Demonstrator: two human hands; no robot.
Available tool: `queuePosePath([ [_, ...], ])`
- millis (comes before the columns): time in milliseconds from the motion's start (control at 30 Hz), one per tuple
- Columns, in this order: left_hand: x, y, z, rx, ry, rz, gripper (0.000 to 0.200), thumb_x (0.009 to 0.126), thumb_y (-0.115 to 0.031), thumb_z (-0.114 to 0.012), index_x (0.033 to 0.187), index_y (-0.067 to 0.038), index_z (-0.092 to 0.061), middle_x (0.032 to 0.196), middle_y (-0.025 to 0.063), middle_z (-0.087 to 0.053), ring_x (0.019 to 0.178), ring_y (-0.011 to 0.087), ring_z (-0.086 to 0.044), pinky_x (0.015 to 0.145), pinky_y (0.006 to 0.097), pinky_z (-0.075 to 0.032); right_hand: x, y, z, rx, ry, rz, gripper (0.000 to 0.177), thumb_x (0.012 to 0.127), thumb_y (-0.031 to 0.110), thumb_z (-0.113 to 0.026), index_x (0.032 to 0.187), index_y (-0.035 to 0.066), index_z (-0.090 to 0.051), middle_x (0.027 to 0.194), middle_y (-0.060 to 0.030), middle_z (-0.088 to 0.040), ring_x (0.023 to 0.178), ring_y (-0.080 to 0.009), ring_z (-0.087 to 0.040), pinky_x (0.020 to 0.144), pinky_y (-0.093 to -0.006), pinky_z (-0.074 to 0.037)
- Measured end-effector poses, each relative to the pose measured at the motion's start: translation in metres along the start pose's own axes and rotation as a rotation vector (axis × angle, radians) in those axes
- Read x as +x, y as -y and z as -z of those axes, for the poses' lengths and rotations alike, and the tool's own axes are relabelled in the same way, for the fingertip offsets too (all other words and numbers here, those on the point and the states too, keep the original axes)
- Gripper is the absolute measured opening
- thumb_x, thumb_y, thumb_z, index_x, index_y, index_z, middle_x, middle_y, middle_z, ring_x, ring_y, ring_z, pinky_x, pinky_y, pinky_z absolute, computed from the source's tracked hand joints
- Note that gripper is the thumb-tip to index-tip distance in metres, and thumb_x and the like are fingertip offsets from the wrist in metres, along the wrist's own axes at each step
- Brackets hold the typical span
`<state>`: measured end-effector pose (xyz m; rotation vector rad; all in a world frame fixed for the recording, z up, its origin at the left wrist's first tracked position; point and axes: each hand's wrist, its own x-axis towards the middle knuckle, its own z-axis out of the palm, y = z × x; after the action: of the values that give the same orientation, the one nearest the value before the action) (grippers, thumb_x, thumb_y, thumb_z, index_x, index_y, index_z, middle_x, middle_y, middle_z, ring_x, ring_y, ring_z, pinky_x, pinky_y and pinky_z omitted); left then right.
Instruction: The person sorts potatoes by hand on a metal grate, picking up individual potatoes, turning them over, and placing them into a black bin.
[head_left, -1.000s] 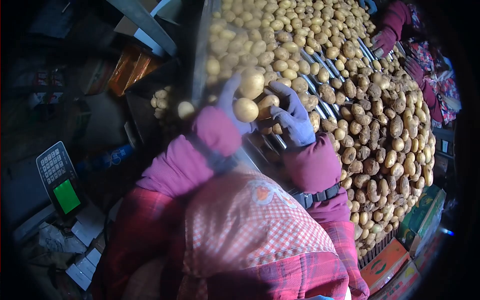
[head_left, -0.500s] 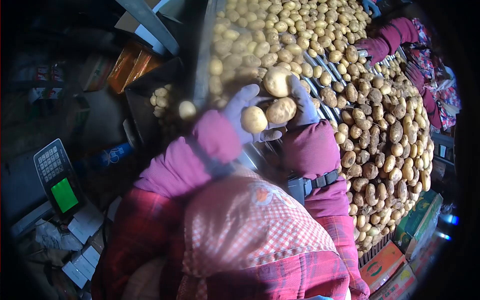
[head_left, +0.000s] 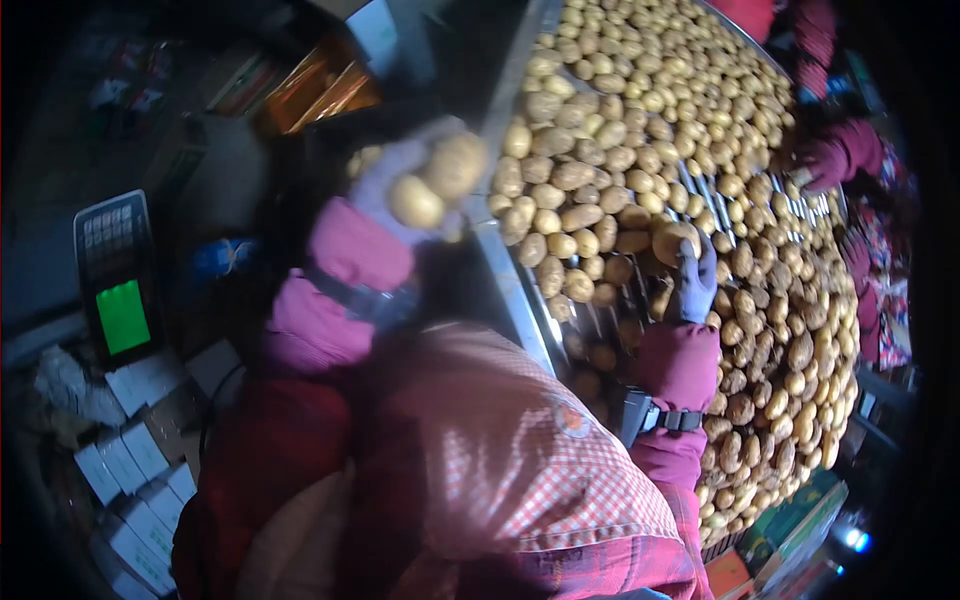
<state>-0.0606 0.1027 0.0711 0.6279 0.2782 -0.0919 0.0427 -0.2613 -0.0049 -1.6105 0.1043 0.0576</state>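
Observation:
My left hand (head_left: pixel 378 188), in a grey-lilac glove and smeared by motion, is closed around a pale potato (head_left: pixel 416 203) and a larger potato (head_left: pixel 456 166). It is beyond the metal edge on the left, above a dark area. On the sorting table, my right hand (head_left: pixel 697 282) wears a similar glove and has its fingers around a potato (head_left: pixel 674 243). Many more potatoes (head_left: pixel 580 217) lie about that hand, over metal rollers (head_left: pixel 707 196).
A metal rim (head_left: pixel 515 290) borders the table. To the left are a scale display (head_left: pixel 122 315), white boxes (head_left: pixel 135 455) and an orange box (head_left: pixel 318 90). A co-worker's gloved hand (head_left: pixel 825 162) reaches in from the right. Cardboard boxes (head_left: pixel 790 515) stand at lower right.
The hands were together around several potatoes and have separated. My left hand has swung left past the rim with potatoes; my right has moved right and down onto the table's potatoes.

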Motion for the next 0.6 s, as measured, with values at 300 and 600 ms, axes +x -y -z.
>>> queuePosePath([
  [300, -0.058, 0.01, 0.256, 0.685, -0.293, -0.117, 0.036, 0.09, -0.022, -0.05, 0.123, -0.008, -0.051, 0.104, 0.0085, -0.058, 0.091, 0.0155, -0.057, 0.073, 0.0284, -0.047, 0.001, -0.014, -0.01, -0.144, 0.06, 0.041, 0.06, 0.082, 0.022, -0.067, 0.133, 0.003, -0.042, 0.124, -0.0125, -0.05, 0.111, -0.0212, -0.05, 0.091, -0.0315, -0.045],
  [600, 0.019, 0.011, 0.028, 0.369, 0.091, -0.002, 0.051, 0.093, -0.022, -0.049, 0.137, -0.002, -0.032, 0.132, 0.02, -0.045, 0.111, 0.0321, -0.054, 0.091, 0.0476, -0.048, -0.002, 0.043, -0.044, 0.008, 0.309, -0.043, 0.046, 0.092, 0.025, -0.054, 0.13, 0.001, -0.044, 0.112, -0.0099, -0.055, 0.099, -0.0167, -0.053, 0.086, -0.0297, -0.045],
])
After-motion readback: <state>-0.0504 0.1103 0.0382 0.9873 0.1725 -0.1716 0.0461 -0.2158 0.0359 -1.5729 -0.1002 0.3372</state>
